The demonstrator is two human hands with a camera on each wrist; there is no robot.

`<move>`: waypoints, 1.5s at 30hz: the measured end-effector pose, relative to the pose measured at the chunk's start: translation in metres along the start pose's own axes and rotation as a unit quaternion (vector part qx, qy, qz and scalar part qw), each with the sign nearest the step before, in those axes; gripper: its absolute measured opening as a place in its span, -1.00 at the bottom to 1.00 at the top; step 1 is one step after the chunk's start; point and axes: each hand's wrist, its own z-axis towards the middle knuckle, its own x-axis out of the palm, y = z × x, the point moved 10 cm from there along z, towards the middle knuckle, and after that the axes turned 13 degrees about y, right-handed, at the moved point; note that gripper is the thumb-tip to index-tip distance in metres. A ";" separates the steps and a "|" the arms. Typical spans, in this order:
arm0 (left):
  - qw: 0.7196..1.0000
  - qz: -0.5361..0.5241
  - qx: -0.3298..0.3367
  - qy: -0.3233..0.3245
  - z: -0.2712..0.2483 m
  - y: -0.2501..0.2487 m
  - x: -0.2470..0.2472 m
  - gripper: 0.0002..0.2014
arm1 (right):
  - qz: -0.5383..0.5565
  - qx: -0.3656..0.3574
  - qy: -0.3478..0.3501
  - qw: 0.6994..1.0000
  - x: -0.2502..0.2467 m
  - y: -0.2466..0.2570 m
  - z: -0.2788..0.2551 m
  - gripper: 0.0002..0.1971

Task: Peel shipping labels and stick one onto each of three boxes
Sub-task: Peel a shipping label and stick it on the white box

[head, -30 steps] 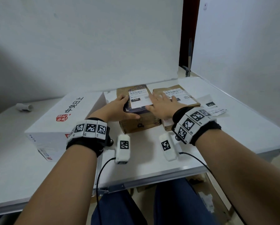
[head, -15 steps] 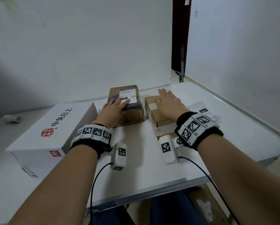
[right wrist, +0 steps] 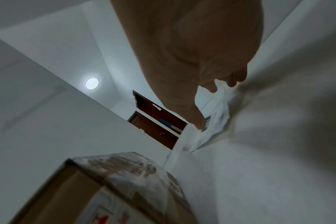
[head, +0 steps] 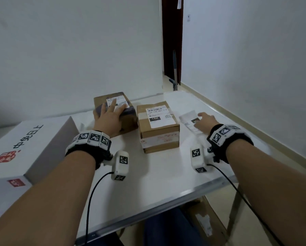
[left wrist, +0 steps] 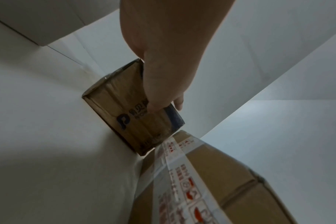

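While the left hand (head: 109, 118) is pressing flat, straight fingers on the 11 o'clock box (head: 113, 110), the right hand (head: 204, 122), having left the labelled middle box (head: 158, 125), is reaching relaxed fingers onto the 2 o'clock label sheet (head: 188, 119), starting label 3.

From my remote station, the left hand (head: 109, 119) covers part of the label (head: 118, 102) on the far box (head: 129, 119); its print is too small to read. The white box (head: 24, 150) is cut off by the frame's left edge. In the right wrist view, the loose label (right wrist: 211, 125) and near box (right wrist: 125, 181) are blurred.
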 end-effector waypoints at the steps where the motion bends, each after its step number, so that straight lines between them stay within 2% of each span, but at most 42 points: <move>1: 1.000 -0.002 0.005 -0.007 0.000 -0.003 -0.002 -0.31 | -0.030 0.010 0.014 0.999 0.004 -0.005 0.001 -0.44; 4: 1.000 0.011 0.021 0.000 0.002 -0.014 -0.006 -0.36 | -0.113 0.022 0.009 0.993 0.006 -0.012 0.003 -0.45; 7: 0.998 0.016 0.035 0.042 0.005 -0.021 -0.003 -0.37 | -0.156 -0.007 0.005 0.988 0.006 -0.002 0.001 -0.52; 9: 0.997 0.022 0.040 0.055 0.006 -0.021 0.001 -0.34 | -0.104 -0.027 0.006 0.994 0.007 0.003 0.003 -0.64; 12: 0.997 0.025 0.045 0.054 0.005 -0.018 0.005 -0.29 | 0.036 -0.036 -0.068 0.996 -0.014 0.002 -0.004 -0.69; 14: 0.997 0.024 0.049 0.052 0.003 -0.018 0.006 -0.27 | 0.192 -0.069 -0.136 0.969 -0.036 0.009 -0.017 -0.67; 15: 0.997 0.022 0.052 0.055 0.003 -0.019 0.005 -0.28 | 0.235 -0.100 -0.174 0.951 -0.050 0.019 -0.028 -0.64; 17: 0.996 0.009 0.057 0.066 0.004 -0.017 0.002 -0.30 | 0.266 -0.168 -0.226 0.922 -0.074 0.053 -0.051 -0.62; 19: 0.995 -0.009 0.065 0.071 0.004 -0.012 -0.007 -0.32 | 0.273 -0.235 -0.239 0.902 -0.084 0.096 -0.072 -0.60; 22: 0.992 -0.072 0.089 0.045 -0.007 -0.002 -0.040 -0.37 | 0.265 -0.316 -0.194 0.890 -0.067 0.160 -0.091 -0.64; 24: 0.975 -0.204 0.086 -0.004 -0.023 0.016 -0.073 -0.44 | 0.243 -0.362 -0.155 0.886 -0.043 0.201 -0.100 -0.66; 26: 0.924 -0.375 0.060 -0.049 -0.044 0.046 -0.099 -0.54 | 0.225 -0.390 -0.126 0.884 -0.017 0.235 -0.107 -0.67; 29: 0.814 -0.574 0.039 -0.076 -0.076 0.087 -0.118 -0.68 | 0.185 -0.416 -0.089 0.886 0.023 0.280 -0.119 -0.68; 31: 0.775 -0.625 0.026 -0.087 -0.098 0.112 -0.123 -0.70 | 0.160 -0.437 -0.061 0.883 0.051 0.308 -0.130 -0.66; 33: 0.757 -0.646 0.010 -0.098 -0.119 0.135 -0.124 -0.68 | 0.146 -0.455 -0.030 0.878 0.079 0.331 -0.142 -0.66; 36: 0.759 -0.641 -0.022 -0.113 -0.152 0.166 -0.117 -0.69 | 0.125 -0.478 -0.008 0.870 0.115 0.353 -0.160 -0.65; 41: 0.797 -0.593 -0.043 -0.109 -0.188 0.197 -0.094 -0.87 | 0.104 -0.505 0.018 0.857 0.156 0.373 -0.185 -0.67; 45: 0.788 -0.605 -0.050 -0.105 -0.201 0.209 -0.077 -0.92 | 0.111 -0.515 0.025 0.850 0.168 0.374 -0.197 -0.69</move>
